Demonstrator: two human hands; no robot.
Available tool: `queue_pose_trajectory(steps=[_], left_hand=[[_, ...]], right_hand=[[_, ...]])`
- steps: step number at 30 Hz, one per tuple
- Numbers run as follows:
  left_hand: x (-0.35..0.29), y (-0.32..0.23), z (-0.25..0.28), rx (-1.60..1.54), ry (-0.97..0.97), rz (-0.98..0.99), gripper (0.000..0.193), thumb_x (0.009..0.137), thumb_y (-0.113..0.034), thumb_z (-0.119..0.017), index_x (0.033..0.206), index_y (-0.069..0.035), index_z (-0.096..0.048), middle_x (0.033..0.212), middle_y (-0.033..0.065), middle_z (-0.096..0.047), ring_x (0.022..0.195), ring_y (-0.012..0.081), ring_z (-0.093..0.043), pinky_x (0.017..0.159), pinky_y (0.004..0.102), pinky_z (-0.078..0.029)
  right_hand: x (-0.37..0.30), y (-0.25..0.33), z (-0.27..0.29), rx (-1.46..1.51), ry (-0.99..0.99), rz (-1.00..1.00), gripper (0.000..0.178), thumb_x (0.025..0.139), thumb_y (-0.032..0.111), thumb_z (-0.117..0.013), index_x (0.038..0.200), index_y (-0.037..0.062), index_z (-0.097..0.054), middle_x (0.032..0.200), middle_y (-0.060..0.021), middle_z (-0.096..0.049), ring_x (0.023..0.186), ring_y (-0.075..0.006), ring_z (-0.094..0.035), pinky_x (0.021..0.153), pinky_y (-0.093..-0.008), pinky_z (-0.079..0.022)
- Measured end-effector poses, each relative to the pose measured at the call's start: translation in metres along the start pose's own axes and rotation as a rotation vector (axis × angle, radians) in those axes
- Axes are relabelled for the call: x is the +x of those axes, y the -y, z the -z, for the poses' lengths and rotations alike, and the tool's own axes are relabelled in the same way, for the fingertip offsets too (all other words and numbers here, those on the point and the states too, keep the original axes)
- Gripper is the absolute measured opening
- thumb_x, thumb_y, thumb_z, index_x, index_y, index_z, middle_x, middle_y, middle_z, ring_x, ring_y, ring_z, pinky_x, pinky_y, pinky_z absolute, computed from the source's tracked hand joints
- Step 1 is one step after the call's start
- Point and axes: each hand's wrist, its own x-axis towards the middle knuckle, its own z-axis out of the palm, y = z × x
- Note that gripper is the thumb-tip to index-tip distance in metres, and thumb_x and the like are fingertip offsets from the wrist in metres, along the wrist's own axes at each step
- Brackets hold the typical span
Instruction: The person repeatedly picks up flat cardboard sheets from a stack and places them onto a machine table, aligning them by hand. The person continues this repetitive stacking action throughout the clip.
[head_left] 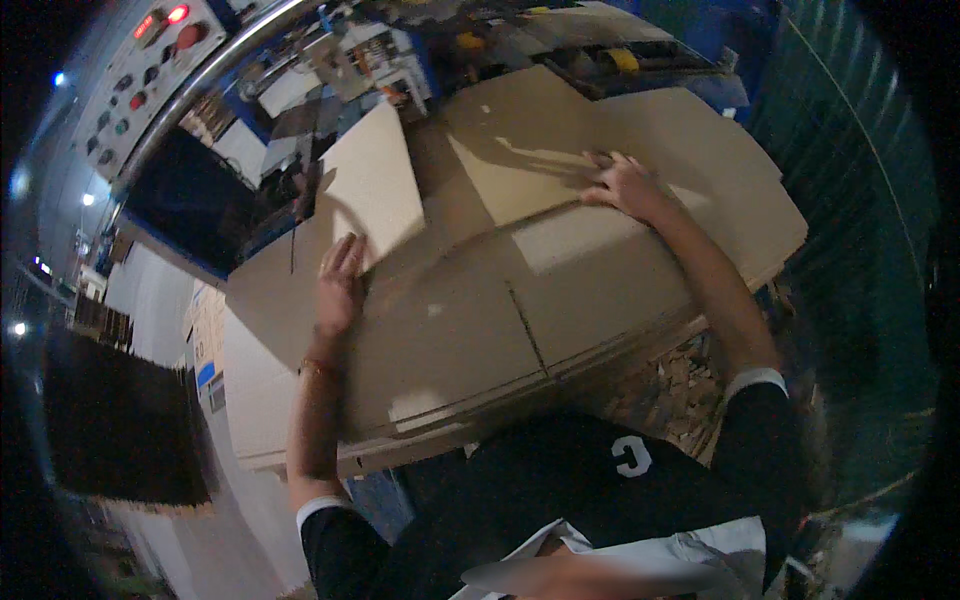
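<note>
My left hand is at the near corner of a pale, brightly lit cardboard panel, its fingers together and closed over the edge; the thumb is mostly hidden. Farther right, my right hand has its fingers apart and pointing left. They touch the near right edge of a tan cardboard flap, and a shadow falls across it. Beneath both hands lies a stack of large flat brown cardboard sheets. A dark crease runs across the top sheet, and a short dark slot cuts toward its near edge.
Beyond the cardboard stands a blue machine with metal parts. A control panel with buttons and a red light is at upper left, beside a curved metal rail. Green corrugated sheeting borders the right. Cardboard scraps lie below the stack.
</note>
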Motion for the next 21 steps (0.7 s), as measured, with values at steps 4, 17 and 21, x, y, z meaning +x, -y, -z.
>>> queue_pose_trajectory(steps=[4,17,21], left_hand=[[0.037,0.03,-0.026,-0.199,-0.116,0.223,0.056,0.077,-0.011,-0.065,0.129,-0.012,-0.044,0.126,0.0176,-0.048,0.111,0.0363,-0.048,0.09,0.0413,-0.043],[-0.016,0.028,0.007,0.148,-0.212,0.2,0.053,0.082,-0.02,-0.062,0.125,0.005,-0.043,0.13,0.025,-0.042,0.123,0.038,-0.039,0.103,0.0437,-0.032],[-0.114,0.048,0.058,0.614,-0.58,0.517,0.062,0.083,-0.036,-0.064,0.121,0.009,-0.044,0.12,0.025,-0.05,0.109,0.0406,-0.049,0.091,0.043,-0.044]], right_hand=[[0.038,0.011,-0.015,-0.093,0.017,-0.29,0.067,0.074,0.063,-0.053,0.125,0.0192,-0.053,0.126,-0.0099,-0.048,0.118,-0.031,-0.042,0.095,-0.0512,-0.034],[0.05,0.034,-0.013,0.128,-0.124,-0.537,0.073,0.083,0.057,-0.047,0.141,0.019,-0.026,0.146,-0.0152,-0.022,0.135,-0.0402,-0.011,0.105,-0.0577,-0.013],[-0.048,0.027,0.013,0.001,-0.571,-0.367,0.07,0.082,0.052,-0.054,0.134,0.0094,-0.037,0.138,-0.0191,-0.035,0.129,-0.0375,-0.029,0.102,-0.0505,-0.027]])
